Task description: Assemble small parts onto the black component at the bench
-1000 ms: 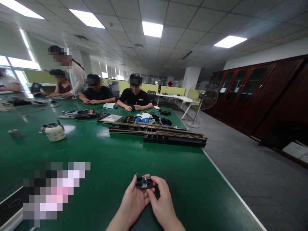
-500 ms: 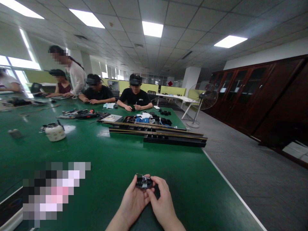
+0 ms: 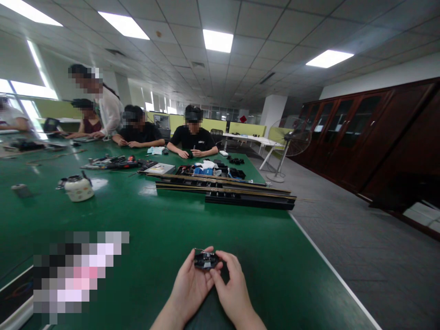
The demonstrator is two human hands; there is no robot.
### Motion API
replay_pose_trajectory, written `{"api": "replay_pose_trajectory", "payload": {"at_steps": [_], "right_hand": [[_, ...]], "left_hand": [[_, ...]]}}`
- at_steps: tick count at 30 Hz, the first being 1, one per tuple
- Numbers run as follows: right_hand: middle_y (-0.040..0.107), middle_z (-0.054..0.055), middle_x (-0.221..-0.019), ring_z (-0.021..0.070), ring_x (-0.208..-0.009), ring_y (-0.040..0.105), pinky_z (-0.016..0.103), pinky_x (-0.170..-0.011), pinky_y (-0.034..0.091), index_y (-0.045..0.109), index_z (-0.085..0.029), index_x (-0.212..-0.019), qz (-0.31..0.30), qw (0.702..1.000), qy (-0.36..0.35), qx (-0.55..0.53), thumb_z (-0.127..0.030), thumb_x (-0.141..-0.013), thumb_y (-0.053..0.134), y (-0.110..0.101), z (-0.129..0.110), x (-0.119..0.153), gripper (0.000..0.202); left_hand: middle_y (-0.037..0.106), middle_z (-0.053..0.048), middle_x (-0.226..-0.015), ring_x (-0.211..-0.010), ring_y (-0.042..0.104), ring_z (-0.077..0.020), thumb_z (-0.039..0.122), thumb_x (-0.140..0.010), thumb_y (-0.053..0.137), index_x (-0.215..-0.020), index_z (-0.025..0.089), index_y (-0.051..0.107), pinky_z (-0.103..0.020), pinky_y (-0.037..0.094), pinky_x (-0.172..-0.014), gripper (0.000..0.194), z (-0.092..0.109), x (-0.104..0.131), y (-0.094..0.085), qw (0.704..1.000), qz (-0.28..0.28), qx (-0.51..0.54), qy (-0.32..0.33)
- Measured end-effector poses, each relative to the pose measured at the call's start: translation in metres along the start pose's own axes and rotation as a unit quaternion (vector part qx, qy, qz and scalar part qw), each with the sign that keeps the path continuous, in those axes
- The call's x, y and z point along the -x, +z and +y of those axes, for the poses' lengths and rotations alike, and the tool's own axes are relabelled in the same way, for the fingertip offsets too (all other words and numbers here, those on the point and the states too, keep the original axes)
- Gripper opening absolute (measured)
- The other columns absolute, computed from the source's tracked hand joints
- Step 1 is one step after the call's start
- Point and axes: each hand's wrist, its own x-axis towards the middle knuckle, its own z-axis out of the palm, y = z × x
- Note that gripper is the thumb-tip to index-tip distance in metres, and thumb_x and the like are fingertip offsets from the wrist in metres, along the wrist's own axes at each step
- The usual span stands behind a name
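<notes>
Between my two hands is a small black device with metal parts on top [image 3: 206, 260]; its exact kind I cannot make out. My left hand [image 3: 192, 286] cradles it from the left and below, the thumb along its left end. On the other side, my right hand [image 3: 232, 282] pinches its right end with thumb and forefinger. A thin metal rod or wire sticks out at the device's upper left. Both hands are above the green table [image 3: 144, 256], near its front edge.
Long black rails with thin brass-coloured rods [image 3: 250, 201] lie ahead across the table. Behind them is an open box of parts [image 3: 206, 170]. A white cup-like pot [image 3: 79, 188] stands at left, with hand tools [image 3: 113, 162] beyond. Co-workers sit at the far side; a fan [image 3: 290, 137] stands right.
The device is tipped very slightly in my fingers. Otherwise both hands keep the same grip and place.
</notes>
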Motion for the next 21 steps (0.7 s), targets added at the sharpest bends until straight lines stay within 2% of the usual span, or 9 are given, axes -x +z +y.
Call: {"api": "replay_pose_trajectory", "payload": {"at_steps": [4, 14, 21], "right_hand": [[0.061, 0.005, -0.102, 0.0199, -0.097, 0.056, 0.034, -0.085, 0.048, 0.056, -0.024, -0.106, 0.004, 1.0, -0.002, -0.008, -0.016, -0.075, 0.055, -0.0003, -0.0017, -0.0001, 0.032], [0.06, 0.006, -0.106, 0.0193, -0.101, 0.055, 0.034, -0.088, 0.047, 0.055, -0.023, -0.107, 0.018, 1.0, -0.018, -0.004, -0.013, -0.074, 0.054, -0.0002, -0.0014, -0.0001, 0.034], [0.06, 0.006, -0.107, 0.0199, -0.103, 0.055, 0.036, -0.088, 0.047, 0.055, -0.024, -0.106, 0.008, 0.999, -0.049, -0.006, -0.012, -0.071, 0.056, -0.0004, -0.0047, -0.0009, 0.037]], "left_hand": [[0.07, -0.011, -0.088, -0.083, 0.067, -0.0233, 0.04, -0.085, 0.044, -0.097, 0.013, 0.063, -0.034, 0.047, -0.077, 0.035, 0.0003, -0.0004, -0.0001, 1.0, -0.003, 0.004, -0.003], [0.07, -0.013, -0.086, -0.083, 0.067, -0.0253, 0.037, -0.085, 0.044, -0.093, 0.011, 0.064, -0.036, 0.048, -0.076, 0.033, 0.0016, -0.0003, 0.0005, 1.0, 0.015, -0.003, 0.002], [0.071, -0.01, -0.078, -0.078, 0.068, -0.025, 0.035, -0.084, 0.044, -0.091, 0.012, 0.063, -0.037, 0.05, -0.072, 0.031, 0.0024, -0.0012, -0.0011, 0.999, 0.049, -0.021, 0.01]]}}
